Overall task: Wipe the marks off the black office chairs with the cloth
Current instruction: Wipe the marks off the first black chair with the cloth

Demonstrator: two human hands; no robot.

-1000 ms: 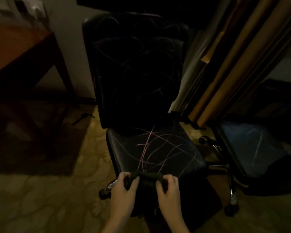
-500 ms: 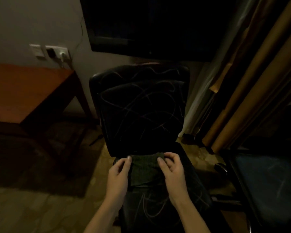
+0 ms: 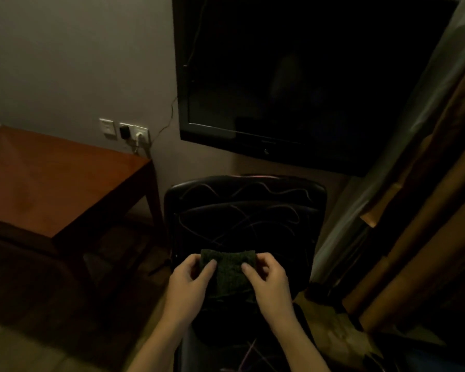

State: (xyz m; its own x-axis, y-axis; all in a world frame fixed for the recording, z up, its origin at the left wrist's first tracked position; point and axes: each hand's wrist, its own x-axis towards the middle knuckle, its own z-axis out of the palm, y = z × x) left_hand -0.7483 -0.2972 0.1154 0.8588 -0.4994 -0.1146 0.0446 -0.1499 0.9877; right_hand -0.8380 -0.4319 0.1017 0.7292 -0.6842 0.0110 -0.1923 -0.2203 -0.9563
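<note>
A black office chair (image 3: 242, 210) stands straight ahead, its backrest covered in thin pinkish scribbled lines. Its seat lies mostly hidden below my arms. A dark green knitted cloth (image 3: 228, 272) is stretched in front of the lower backrest. My left hand (image 3: 191, 283) pinches the cloth's left edge and my right hand (image 3: 269, 280) pinches its right edge, thumbs over the front. Whether the cloth touches the backrest I cannot tell.
A brown wooden table (image 3: 51, 183) stands to the left. A dark television (image 3: 306, 76) hangs on the wall above the chair, beside wall sockets (image 3: 126, 130) with plugs. Brown curtains (image 3: 427, 210) hang on the right. A second seat's edge (image 3: 440, 355) shows at bottom right.
My view has tilted up from the seat to the backrest and wall. Both hands have lifted the cloth from the seat's front edge up to the lower backrest.
</note>
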